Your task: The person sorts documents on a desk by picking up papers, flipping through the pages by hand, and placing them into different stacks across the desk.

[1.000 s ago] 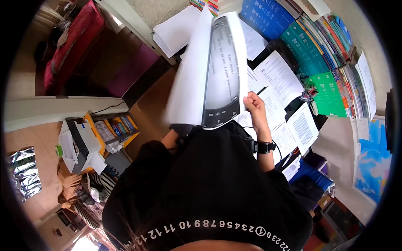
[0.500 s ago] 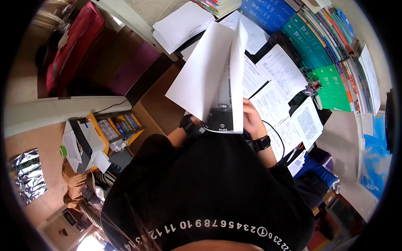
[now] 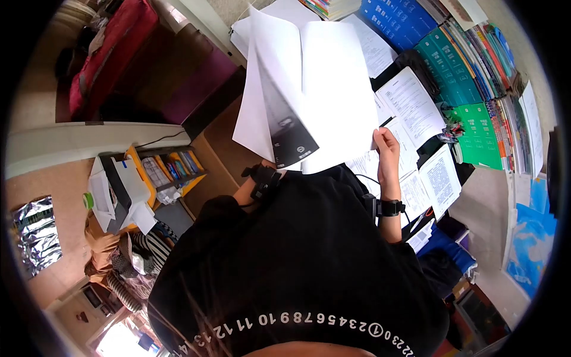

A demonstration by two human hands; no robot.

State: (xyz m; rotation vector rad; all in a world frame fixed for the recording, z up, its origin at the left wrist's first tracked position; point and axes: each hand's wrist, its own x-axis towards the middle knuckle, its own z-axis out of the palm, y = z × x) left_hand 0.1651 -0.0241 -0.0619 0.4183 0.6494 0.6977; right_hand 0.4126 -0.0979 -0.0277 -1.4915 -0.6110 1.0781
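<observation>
Several large white sheets of paper stand raised and fanned apart in front of my chest. One curled sheet among them shows a grey and black printed lower part. At the right edge of the widest sheet, my right hand is closed in a pinch between thumb and fingers. My left hand is at the lower left edge of the sheets and holds them there; its fingers are mostly hidden behind the paper. Black bands with small devices are on both wrists.
Printed pages cover the desk beyond the sheets. Green folders, a blue folder and rows of books line the back right. A yellow-edged shelf unit with a printer-like box stands left. A thin cable runs beside my right wrist.
The raised sheets have opened out, and the wide blank sheet has swung to the right. My right hand has moved right and up with its edge. The printed sheet has shifted left.
</observation>
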